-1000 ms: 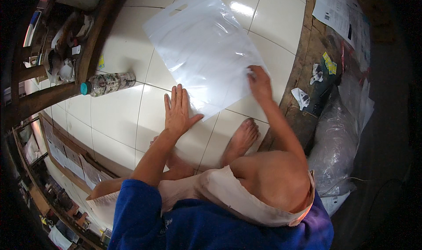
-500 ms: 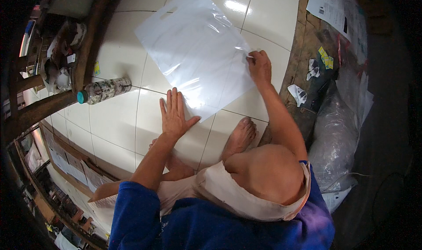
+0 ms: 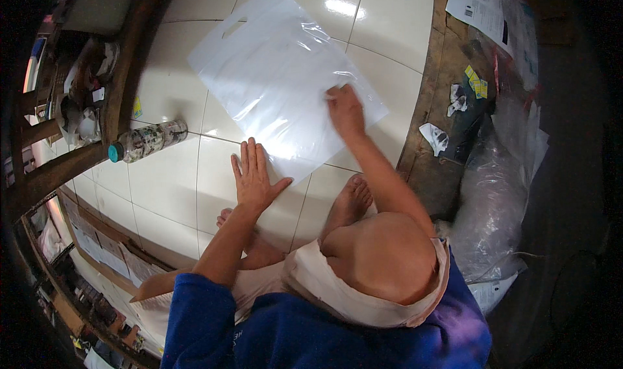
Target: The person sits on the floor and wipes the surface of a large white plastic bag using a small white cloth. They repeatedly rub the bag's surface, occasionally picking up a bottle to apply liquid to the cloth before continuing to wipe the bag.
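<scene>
A large clear plastic bag (image 3: 279, 77) with a cut-out handle lies flat on the white tiled floor (image 3: 169, 181). My left hand (image 3: 254, 178) rests palm down, fingers spread, on the floor at the bag's near corner. My right hand (image 3: 346, 111) presses flat on the bag's right part, fingers pointing toward its middle. Neither hand grips anything. My bare feet (image 3: 350, 200) lie just below the bag, and my bent knee (image 3: 383, 259) is beneath the right forearm.
A plastic bottle (image 3: 146, 141) with a teal cap lies on the tiles at left, beside wooden furniture (image 3: 97, 90). A wooden strip (image 3: 435, 109) borders the tiles at right, with crumpled paper (image 3: 433, 137), a bulky clear plastic sack (image 3: 493, 207) and papers (image 3: 480, 9) beyond.
My right hand has slid leftward over the bag, from its right edge toward the middle. The left hand has stayed in place.
</scene>
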The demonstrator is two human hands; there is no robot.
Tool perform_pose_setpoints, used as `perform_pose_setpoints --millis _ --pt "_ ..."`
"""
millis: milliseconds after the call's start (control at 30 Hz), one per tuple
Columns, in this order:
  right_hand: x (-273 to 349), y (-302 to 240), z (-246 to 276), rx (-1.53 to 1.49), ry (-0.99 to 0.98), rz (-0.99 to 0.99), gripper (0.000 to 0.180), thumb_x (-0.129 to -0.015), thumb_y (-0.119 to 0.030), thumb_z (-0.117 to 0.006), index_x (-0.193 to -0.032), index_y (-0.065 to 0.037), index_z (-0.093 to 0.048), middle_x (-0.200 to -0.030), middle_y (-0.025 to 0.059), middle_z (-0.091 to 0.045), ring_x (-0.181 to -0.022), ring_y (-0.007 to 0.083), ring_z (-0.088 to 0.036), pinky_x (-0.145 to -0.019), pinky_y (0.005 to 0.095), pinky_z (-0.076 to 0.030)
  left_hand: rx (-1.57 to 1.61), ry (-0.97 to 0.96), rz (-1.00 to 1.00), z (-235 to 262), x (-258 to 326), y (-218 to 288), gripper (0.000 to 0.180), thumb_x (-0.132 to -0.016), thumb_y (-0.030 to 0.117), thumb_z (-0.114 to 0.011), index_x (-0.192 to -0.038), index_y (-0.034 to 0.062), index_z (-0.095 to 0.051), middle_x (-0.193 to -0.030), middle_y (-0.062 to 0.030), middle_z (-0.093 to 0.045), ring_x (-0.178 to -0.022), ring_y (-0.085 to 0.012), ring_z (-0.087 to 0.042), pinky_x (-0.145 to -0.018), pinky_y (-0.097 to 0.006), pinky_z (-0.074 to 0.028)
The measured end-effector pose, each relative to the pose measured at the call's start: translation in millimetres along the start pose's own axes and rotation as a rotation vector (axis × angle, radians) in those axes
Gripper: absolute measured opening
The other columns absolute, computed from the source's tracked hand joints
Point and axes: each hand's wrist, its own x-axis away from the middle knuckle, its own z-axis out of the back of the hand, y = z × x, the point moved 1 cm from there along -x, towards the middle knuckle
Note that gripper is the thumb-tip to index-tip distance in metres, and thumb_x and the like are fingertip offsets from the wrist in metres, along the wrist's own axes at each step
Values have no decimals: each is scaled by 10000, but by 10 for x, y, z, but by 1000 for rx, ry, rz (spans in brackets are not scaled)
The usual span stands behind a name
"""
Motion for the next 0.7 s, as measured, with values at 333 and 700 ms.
perform_pose_setpoints --millis 333,700 --pt "623 -396 -455 -44 -211 258 155 -846 -40 -583 -976 -46 -668 -993 134 -620 -940 348 -609 -818 434 -503 69 31 -19 -50 3 -35 1148 -741 631 -703 -1481 -80 -187 -1566 -283 -146 -1477 -407 -95 -1152 -621 -120" --pt "-520 237 308 21 103 -14 197 -902 -159 -545 -1030 -47 -644 -965 165 -607 -938 353 -604 -826 448 -493 56 6 -4 44 15 -43 1140 -729 639 -710 -1464 -82 -219 -1554 -288 -175 -1468 -415 -130 -1145 -625 -135"
